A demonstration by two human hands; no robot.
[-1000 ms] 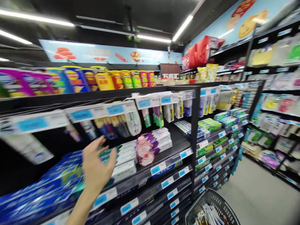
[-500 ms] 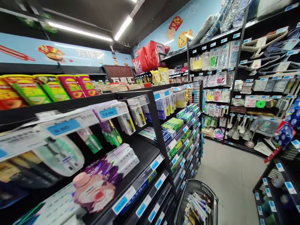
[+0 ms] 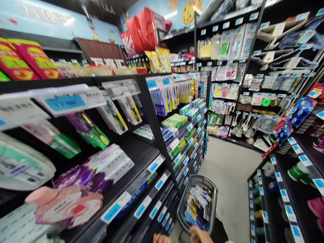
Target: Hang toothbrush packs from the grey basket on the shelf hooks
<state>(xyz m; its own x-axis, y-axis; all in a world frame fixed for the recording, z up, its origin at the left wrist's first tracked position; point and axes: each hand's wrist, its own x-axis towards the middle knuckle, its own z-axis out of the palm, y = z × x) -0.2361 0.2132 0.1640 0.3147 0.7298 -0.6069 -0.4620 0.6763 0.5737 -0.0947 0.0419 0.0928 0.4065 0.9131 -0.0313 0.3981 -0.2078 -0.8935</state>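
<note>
A: What has moved, in the head view?
B: A second ago a hand was raised over the shelf; half a second ago there was no hand in view. Now both have come in at the bottom edge, and the view has swung right.
A: What are they doing?
B: The left hand (image 3: pixel 161 238) is mostly cut off. Its fingers look bent, but I can't tell how far open it is or whether it has hold of anything. The right hand (image 3: pixel 199 235) has its fingers curled at the near end of the shopping basket (image 3: pixel 206 181); I can't tell whether they grip it.
A: So where's the basket?
B: Just beyond the right hand, ahead and to the right of the left one. Packets (image 3: pixel 197 204) in white, yellow and blue lie heaped inside, too blurred to read.
A: And left of the hands?
B: A pink bottle (image 3: pixel 69 206) stands on the shelf, well apart from the left hand. White-and-purple boxes (image 3: pixel 111 167) are stacked behind it, and toothbrush packs (image 3: pixel 113 114) hang above.
A: To the right?
B: Grey floor (image 3: pixel 233 168) past the right hand, then a low rack (image 3: pixel 277 199) with price labels along its edges.
</note>
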